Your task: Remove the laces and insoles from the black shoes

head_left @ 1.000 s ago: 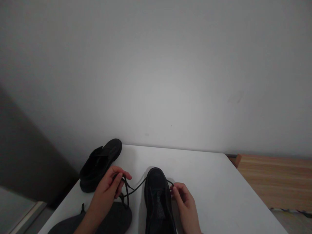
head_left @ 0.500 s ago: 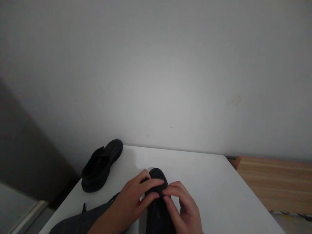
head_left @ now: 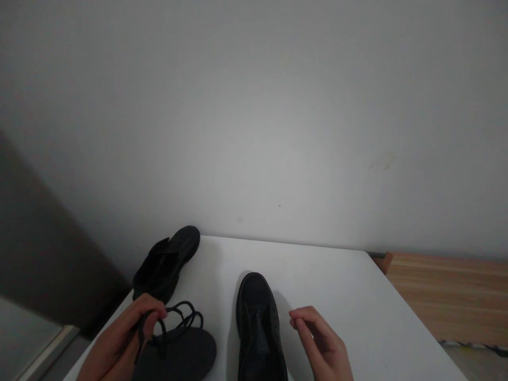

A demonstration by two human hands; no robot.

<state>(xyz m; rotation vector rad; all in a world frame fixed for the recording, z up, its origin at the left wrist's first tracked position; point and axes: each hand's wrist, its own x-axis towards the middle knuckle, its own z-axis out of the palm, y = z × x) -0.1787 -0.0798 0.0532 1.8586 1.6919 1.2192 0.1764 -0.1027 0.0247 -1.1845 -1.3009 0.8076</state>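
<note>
— Holding the black shoelace (head_left: 174,317) bunched in my left hand (head_left: 123,333); my fingers (head_left: 153,312) are closed around its loops, low at the left of the white surface (head_left: 349,296).

— And the shoe?

— The black shoe (head_left: 257,323) stands in the middle, toe toward the wall, eyelets apparently bare. My right hand (head_left: 323,344) is just beside it, fingers loosely curled, holding nothing.

— So?

— I judge the lace is out. A dark insole (head_left: 186,354) lies under it; the second shoe (head_left: 166,267) waits at the far left edge.
</note>
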